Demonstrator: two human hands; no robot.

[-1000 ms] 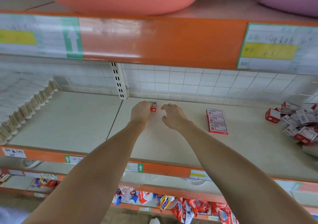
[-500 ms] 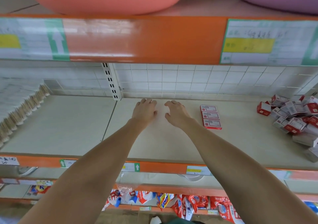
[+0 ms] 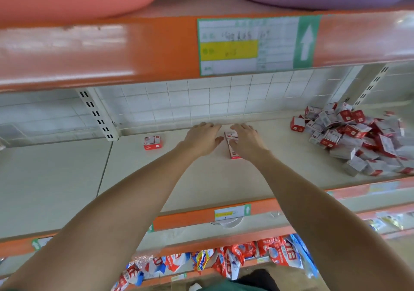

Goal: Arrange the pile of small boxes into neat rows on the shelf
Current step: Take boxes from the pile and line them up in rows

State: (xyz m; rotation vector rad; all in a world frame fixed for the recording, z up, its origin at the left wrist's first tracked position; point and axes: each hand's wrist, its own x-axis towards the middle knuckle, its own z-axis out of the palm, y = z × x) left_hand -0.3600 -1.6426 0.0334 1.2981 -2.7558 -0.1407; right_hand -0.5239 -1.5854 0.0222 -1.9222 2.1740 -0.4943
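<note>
Shelf tags and packets: little can be read.
The big tag (image 3: 246, 45) on the orange upper rail (image 3: 134, 49) has a yellow field with blurred handwriting and a white up arrow (image 3: 307, 42) on green. A small tag (image 3: 231, 212) on the lower rail has a like arrow. Boxes (image 3: 349, 131) and packets (image 3: 277, 255) carry print too blurred to read.

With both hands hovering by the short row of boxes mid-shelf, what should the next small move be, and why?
Probably reach the right hand over to the pile of boxes at the right and pick one up. Both hands look empty, the left hand flat beside the short row. A lone box sits further left, while most boxes are heaped unsorted.
</note>
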